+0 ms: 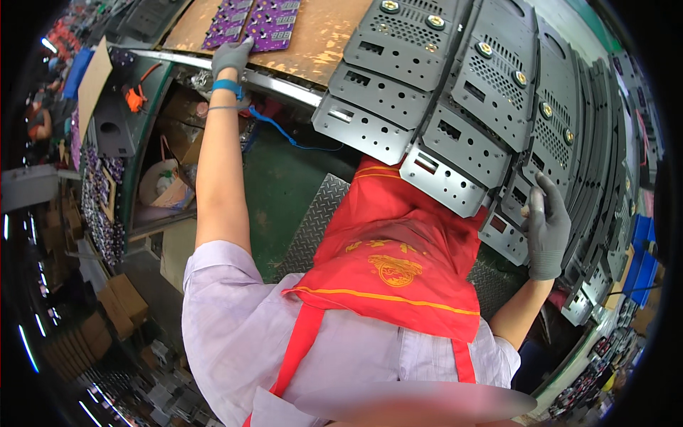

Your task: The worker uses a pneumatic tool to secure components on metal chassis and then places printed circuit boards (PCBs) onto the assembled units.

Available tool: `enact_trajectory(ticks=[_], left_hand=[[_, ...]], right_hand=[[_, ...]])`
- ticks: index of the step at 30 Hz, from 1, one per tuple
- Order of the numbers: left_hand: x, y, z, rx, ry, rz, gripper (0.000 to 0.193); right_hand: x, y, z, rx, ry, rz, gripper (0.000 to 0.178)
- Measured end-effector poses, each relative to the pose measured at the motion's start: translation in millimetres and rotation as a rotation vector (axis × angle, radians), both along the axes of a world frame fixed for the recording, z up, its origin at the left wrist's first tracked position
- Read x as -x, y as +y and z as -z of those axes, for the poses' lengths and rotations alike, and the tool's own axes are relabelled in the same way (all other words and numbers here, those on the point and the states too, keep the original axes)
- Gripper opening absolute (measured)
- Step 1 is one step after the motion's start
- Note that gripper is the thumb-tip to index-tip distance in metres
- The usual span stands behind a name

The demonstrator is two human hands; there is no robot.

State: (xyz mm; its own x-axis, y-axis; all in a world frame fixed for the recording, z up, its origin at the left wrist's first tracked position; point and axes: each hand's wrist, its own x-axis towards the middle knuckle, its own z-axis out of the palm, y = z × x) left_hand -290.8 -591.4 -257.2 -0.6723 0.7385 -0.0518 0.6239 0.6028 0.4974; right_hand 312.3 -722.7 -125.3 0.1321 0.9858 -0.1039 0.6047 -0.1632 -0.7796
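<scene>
Two purple circuit boards [272, 25] with small displays lie side by side on the worn wooden tabletop. My left hand [231, 57], in a grey glove with a blue wrist strap, closes on the near edge of the left-hand board; part of the fingers is hard to make out. Grey perforated metal panels [380, 89] stand in overlapping rows in front of me, with brass-coloured round fittings on several of them. Over the lower right panels, my right hand [548, 228] is raised with its gloved fingers apart, close to a panel's edge.
A metal rail [284, 89] edges the tabletop. Below it, an open shelf holds bags and a rounded container [158, 183]. A blue cord [281, 129] hangs from my left wrist. More panels [605, 142] are packed at the right, near blue bins [642, 260].
</scene>
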Motion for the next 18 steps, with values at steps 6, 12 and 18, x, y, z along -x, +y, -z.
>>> enact_trajectory(ticks=[6,12,18], left_hand=[[-44.3,-39.1,-30.5,-0.544,-1.124,-0.127,0.019],[-150.0,-116.6,-51.8,-0.874,-1.199,0.044,0.024],[-317.7,-198.0,-107.4,-0.664,-1.553,0.167,0.048]], right_hand=[[23.2,-19.5,1.3,-0.031,0.107,-0.069,0.031],[51.9,-35.1,9.4,0.069,0.351,-0.409,0.031],[122.5,-32.0,38.4,-0.398,0.388,-0.581,0.060]])
